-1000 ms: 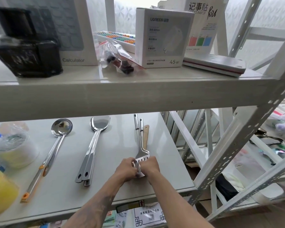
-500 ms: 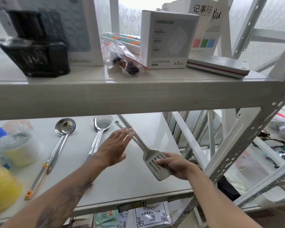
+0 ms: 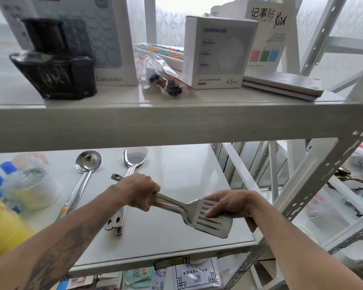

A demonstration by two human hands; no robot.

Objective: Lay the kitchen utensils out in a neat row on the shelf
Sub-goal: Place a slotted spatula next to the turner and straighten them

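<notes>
A steel slotted spatula hangs above the lower shelf, lying crosswise with its blade to the right. My left hand grips its handle, whose end sticks out past my knuckles. My right hand pinches the slotted blade at its far edge. On the shelf a steel ladle lies at the left with its bowl to the back. To its right lies a steel turner, seemingly two stacked, with the handles toward me and partly hidden under my left hand.
Wrapped containers with blue caps and a yellow blur crowd the shelf's left end. The upper shelf hangs just above, holding a black bottle, boxes and a bag. A slanted white rack post borders the right side.
My left hand, open half a second ago, has closed round the spatula's handle. The spatula has swung from pointing back to lying crosswise. A second ago both hands held utensils together near the shelf's front.
</notes>
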